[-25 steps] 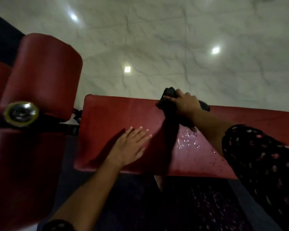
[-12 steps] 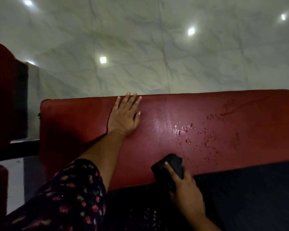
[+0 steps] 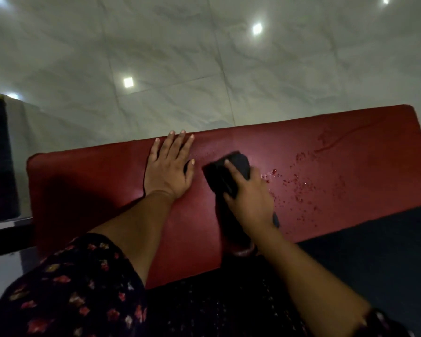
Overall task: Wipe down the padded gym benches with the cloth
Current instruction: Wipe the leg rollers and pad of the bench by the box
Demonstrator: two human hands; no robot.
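Note:
A long red padded bench runs across the view, with water droplets scattered on its right half. My left hand lies flat on the pad near the far edge, fingers straight. Just right of it, my right hand grips a bunched black cloth and presses it onto the pad. Part of the cloth is hidden under that hand.
Pale marbled floor tiles with bright light reflections lie beyond the bench. A dark frame part stands at the left edge. Dark matting lies on the near side of the bench, at the right.
My right hand has carried the cloth from the bench's near edge up onto the middle of the pad. My left hand still rests flat at the same spot.

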